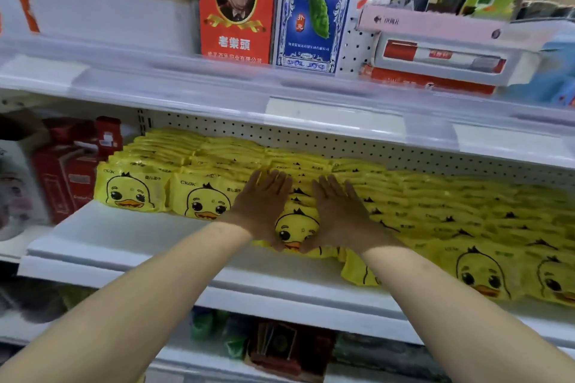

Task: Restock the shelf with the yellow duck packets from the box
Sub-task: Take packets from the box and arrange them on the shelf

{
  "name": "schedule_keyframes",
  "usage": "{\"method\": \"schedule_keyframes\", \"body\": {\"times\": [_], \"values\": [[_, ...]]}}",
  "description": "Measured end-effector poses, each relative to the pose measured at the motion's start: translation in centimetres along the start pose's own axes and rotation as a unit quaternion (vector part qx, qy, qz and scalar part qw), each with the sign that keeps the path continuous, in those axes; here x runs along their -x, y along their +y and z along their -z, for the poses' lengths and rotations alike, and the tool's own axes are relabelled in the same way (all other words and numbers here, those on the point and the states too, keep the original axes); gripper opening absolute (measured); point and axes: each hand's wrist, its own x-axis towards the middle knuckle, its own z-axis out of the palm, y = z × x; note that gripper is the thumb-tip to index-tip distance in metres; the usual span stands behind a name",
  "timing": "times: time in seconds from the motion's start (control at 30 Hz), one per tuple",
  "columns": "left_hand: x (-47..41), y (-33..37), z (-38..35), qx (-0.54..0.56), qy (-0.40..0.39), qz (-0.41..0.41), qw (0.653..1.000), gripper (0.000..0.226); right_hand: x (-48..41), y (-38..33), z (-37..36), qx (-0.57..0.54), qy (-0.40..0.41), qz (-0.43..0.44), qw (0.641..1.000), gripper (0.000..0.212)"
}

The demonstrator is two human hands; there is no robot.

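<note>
I press both flat, unclenched hands, left hand point(263, 205) and right hand point(337, 211), on the duck packets point(297, 228) near the shelf point(124, 246) front edge; pushing unevenly could topple this row off the edge.

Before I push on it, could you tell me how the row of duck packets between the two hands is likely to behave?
The row of duck packets is probably soft and floppy: one packet at the shelf edge sags. The film looks glossy, so packets may slide over each other. Flat left hand and right hand suggest the row gives when squeezed.
</note>
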Motion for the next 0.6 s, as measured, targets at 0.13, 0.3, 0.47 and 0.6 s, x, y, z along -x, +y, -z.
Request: {"method": "schedule_keyframes", "body": {"times": [0.13, 0.3, 0.47, 0.6], "values": [[-0.7, -0.1, 0.1, -0.024, 0.012, 0.011, 1.000, 0.134, -1.2, -0.4, -0.1, 0.037, 0.023, -0.001, 0.999, 0.139], [-1.1, -0.3, -0.3, -0.036, 0.024, 0.017, 0.999, 0.132, -1.5, -0.8, -0.1, 0.055, 0.018, -0.028, 0.998, 0.137], [-1.7, -1.1, -0.5, -0.029, 0.041, -0.013, 0.999, 0.133, -1.5, -0.4, 0.1, 0.031, -0.017, -0.024, 0.999, 0.148], [-2.5, -2.1, -0.9, 0.002, 0.041, -0.026, 0.999, 0.140, -1.9, -0.1, 0.1, 0.037, -0.023, -0.030, 0.999, 0.151]]}}
